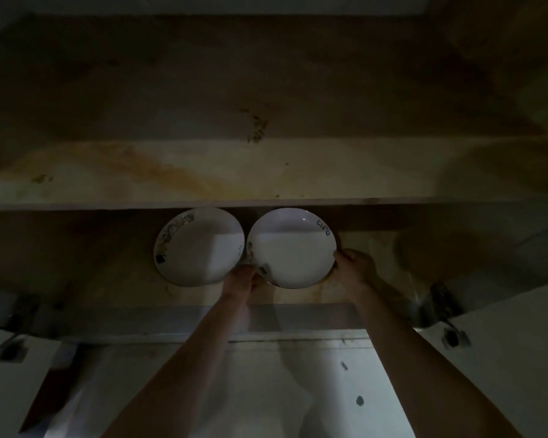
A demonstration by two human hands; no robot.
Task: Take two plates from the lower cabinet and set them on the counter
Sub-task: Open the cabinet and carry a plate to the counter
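Observation:
Two white plates with dark printed marks lie side by side on the lower shelf of the dim open cabinet. The left plate point(200, 246) rests flat on the shelf floor. The right plate point(291, 248) overlaps the left one's edge and is held from both sides. My left hand point(241, 279) grips its near-left rim, and my right hand point(355, 263) grips its right rim. Both forearms reach in from the bottom of the view.
A stained wooden shelf board point(266, 202) runs across just above the plates. The cabinet's front rail point(171, 324) lies below the hands. Open white doors with metal hinges point(440, 305) stand at left and right. The light floor point(266, 390) is below.

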